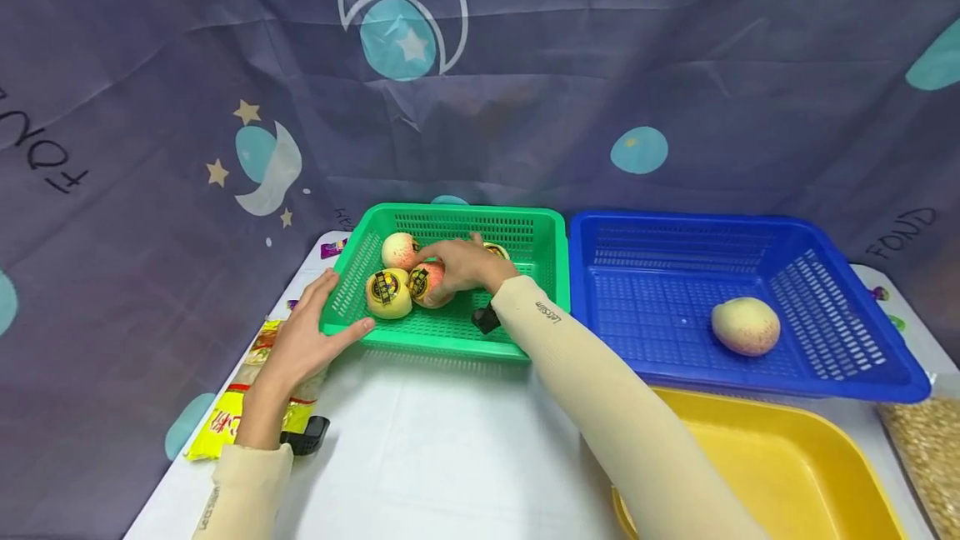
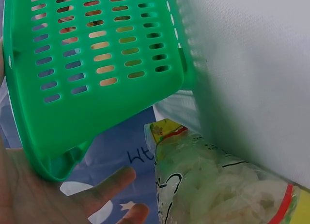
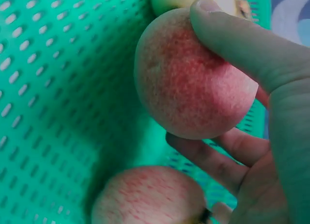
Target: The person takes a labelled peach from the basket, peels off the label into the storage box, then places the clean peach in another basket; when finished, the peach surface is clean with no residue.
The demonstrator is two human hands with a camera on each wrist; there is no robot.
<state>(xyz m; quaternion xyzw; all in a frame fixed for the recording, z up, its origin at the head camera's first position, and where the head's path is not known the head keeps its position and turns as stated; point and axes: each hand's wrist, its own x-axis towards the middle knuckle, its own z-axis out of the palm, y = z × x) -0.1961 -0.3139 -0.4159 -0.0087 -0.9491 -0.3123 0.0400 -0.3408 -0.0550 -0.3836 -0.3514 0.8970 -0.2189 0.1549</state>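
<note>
My right hand (image 1: 467, 263) reaches into the green basket (image 1: 450, 347) and grips a peach (image 1: 426, 283) with a black label. In the right wrist view, thumb and fingers lie on opposite sides of this reddish peach (image 3: 189, 83). Beside it are a yellowish labelled peach (image 1: 388, 295) and a paler peach (image 1: 399, 250). Another labelled fruit (image 1: 497, 250) is mostly hidden behind my right hand. My left hand (image 1: 303, 340), fingers extended, rests against the basket's left front corner. The left wrist view shows the green rim (image 2: 29, 156) against that palm.
A blue basket (image 1: 637, 365) holding one peach (image 1: 746, 327) stands to the right. In front of it is a yellow tub (image 1: 780, 457). A yellow food packet (image 1: 217, 427) lies under my left wrist; a bag of grains (image 1: 930, 440) sits at the far right. Cloth hangs behind.
</note>
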